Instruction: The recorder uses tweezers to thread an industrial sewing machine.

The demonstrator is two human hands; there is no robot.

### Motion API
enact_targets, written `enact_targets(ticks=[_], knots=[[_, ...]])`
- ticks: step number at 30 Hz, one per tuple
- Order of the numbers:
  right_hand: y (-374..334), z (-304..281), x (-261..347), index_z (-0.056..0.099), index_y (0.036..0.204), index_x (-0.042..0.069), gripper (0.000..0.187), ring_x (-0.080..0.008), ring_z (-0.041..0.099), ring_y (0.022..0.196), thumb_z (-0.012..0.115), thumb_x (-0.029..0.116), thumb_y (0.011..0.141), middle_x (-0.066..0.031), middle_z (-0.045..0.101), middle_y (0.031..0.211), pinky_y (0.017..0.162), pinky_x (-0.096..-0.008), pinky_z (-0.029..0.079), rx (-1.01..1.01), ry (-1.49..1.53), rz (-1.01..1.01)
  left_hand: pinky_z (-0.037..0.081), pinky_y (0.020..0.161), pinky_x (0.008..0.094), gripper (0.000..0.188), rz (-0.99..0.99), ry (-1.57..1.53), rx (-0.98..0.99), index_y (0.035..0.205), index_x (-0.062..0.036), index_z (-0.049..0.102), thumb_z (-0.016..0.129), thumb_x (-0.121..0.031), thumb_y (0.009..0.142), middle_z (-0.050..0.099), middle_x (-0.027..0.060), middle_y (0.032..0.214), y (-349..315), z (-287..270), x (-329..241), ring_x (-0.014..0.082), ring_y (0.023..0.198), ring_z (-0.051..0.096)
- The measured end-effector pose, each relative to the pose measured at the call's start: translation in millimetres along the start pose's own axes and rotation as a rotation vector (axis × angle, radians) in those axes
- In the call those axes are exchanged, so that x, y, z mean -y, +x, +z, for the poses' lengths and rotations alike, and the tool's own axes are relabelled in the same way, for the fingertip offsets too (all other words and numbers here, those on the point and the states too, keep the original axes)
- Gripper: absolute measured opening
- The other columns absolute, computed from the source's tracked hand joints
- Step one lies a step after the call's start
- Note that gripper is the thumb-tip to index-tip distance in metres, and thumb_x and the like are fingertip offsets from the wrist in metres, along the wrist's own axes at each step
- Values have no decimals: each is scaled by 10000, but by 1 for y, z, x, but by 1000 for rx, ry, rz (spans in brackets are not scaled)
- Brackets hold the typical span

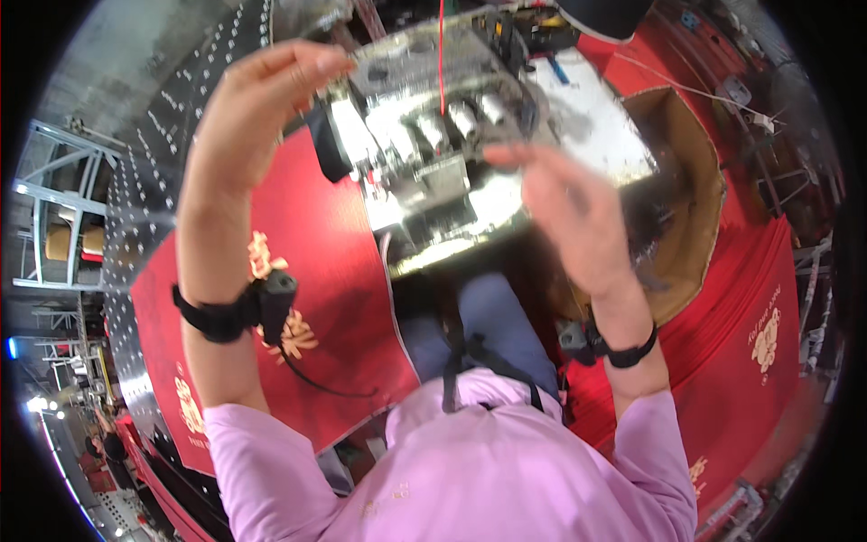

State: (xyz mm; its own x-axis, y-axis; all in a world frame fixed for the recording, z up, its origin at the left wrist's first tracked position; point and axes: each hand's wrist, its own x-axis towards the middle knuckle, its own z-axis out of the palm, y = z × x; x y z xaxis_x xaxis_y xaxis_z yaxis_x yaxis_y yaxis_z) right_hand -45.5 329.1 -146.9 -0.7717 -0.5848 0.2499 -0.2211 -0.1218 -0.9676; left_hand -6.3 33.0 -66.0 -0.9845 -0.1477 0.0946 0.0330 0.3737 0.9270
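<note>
A metal machine that looks like an overlock sewing machine (438, 185) stands in front of me, with several shiny round knobs (462, 119) on its top. A thin red line (442, 54), perhaps thread, drops from above toward those knobs. Raised at the machine's far left is my left hand (257, 108), its thumb and fingertips drawn together; whatever they may pinch is too small to make out. My right hand (578, 212) hovers over the machine's right side, one finger reaching toward the knobs. Motion smears its fingers, so any held item is hidden.
Red cloth with gold print (334, 235) covers the surface left of the machine, and more red cloth (722, 352) hangs at right. An open cardboard box (709, 208) sits right of the white tabletop (601, 135). A dark rounded object (605, 14) juts in above.
</note>
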Motion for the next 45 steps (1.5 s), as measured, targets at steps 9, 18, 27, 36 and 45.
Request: enact_targets(ticks=[9, 18, 27, 36, 45], knots=[[48, -11, 6, 688, 1172, 50, 291, -12, 475, 646, 654, 217, 935, 41, 592, 756, 559, -181, 357, 140, -161, -28, 406, 728, 208, 217, 57, -12, 63, 1007, -38, 715, 685, -235, 922, 646, -19, 900, 12, -11, 12, 38, 786, 507], [66, -11, 13, 690, 1168, 52, 294, -1, 429, 560, 647, 244, 950, 47, 553, 688, 497, -179, 314, 233, -304, -66, 365, 515, 194, 102, -86, 51, -105, 823, -22, 730, 732, -118, 856, 654, 8, 661, 8, 14, -4, 46, 544, 507], [72, -7, 11, 707, 1123, 57, 264, -4, 433, 545, 658, 243, 943, 24, 594, 697, 481, -189, 320, 259, -381, -62, 315, 491, 189, 115, -96, 27, -18, 801, -31, 734, 735, -131, 856, 626, -16, 620, 6, 14, -8, 33, 506, 454], [74, -4, 9, 717, 1071, 44, 208, -21, 486, 579, 679, 185, 923, 8, 621, 715, 515, -192, 370, 253, -395, -94, 357, 536, 168, 113, -22, 65, -17, 815, -28, 728, 716, -124, 873, 679, 11, 697, 9, 15, 4, 42, 548, 510], [86, 3, -4, 692, 1017, -4, 180, -193, 626, 723, 674, 129, 897, -86, 681, 867, 662, -293, 473, 148, -873, -563, 449, 551, 208, 81, -120, 464, -33, 874, 14, 700, 660, -56, 873, 694, 49, 729, 7, 24, -29, 66, 590, 587]])
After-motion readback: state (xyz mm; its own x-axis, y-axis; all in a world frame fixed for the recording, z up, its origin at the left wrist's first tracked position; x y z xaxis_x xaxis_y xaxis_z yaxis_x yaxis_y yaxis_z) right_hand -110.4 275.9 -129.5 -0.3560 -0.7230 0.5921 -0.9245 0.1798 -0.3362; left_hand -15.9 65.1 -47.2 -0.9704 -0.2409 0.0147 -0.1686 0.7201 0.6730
